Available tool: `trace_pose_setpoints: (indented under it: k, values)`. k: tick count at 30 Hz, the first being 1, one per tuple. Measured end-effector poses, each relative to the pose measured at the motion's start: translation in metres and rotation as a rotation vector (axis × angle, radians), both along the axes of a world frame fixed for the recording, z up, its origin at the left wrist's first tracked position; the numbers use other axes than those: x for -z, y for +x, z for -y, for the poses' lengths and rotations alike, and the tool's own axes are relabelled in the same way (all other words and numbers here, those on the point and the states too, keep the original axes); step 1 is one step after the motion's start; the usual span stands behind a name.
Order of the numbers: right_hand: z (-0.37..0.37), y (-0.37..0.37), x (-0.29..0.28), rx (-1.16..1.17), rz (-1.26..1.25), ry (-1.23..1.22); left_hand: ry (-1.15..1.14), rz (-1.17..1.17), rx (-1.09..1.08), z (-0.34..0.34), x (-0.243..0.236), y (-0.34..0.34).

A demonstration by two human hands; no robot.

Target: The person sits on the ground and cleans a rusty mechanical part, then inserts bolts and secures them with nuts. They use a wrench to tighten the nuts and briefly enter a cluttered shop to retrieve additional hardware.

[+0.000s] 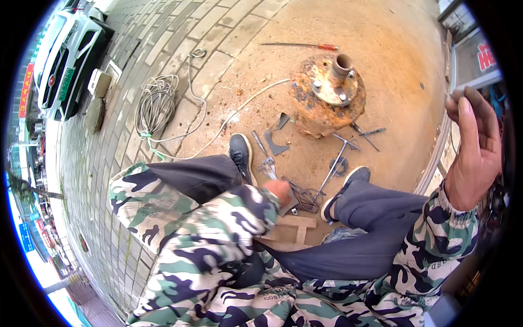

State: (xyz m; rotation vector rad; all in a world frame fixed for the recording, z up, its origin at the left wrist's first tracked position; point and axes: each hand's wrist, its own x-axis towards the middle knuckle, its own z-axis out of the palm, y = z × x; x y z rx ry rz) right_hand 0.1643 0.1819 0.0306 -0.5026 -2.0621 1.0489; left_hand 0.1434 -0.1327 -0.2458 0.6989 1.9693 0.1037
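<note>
Pliers (pixel 306 197) and other small metal tools lie on the dusty ground between the person's two dark shoes, just below a rusty round base (pixel 325 98) that serves as the landmark here. The left hand (pixel 279 189) reaches down toward these tools, just left of the pliers; it is blurred, so whether it grips anything cannot be told. The right hand (pixel 475 147) is raised well to the right of the base, fingers loosely curled and holding nothing that can be seen. A short pipe (pixel 341 64) stands up from the middle of the base, with bolts around it. Below the base lie flat metal scraps (pixel 275 143) and a T-shaped wrench (pixel 340 152). A red-handled screwdriver (pixel 302 46) lies above the base. A coil of wire (pixel 156 103) rests far left of it on paving bricks, and a white car (pixel 68 54) is parked beyond. A small wooden frame (pixel 294 228) sits under the person's knees.
</note>
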Motion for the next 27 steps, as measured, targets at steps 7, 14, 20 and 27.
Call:
trace_pose_setpoints:
  k: [7,14,20,27]
  values:
    - [-0.001,0.003,0.012,0.062,0.032,-0.087,-0.052,-0.081,0.018,-0.003,0.111,0.059]
    - [0.007,-0.001,-0.003,0.053,0.015,-0.171,-0.154,0.093,0.265,0.009,0.161,0.069]
    - [-0.004,0.008,-0.005,0.110,0.019,-0.140,0.128,0.140,0.145,-0.049,0.091,0.029]
    - [-0.008,0.007,-0.003,0.082,0.009,-0.162,0.265,0.066,0.214,-0.082,-0.094,-0.064]
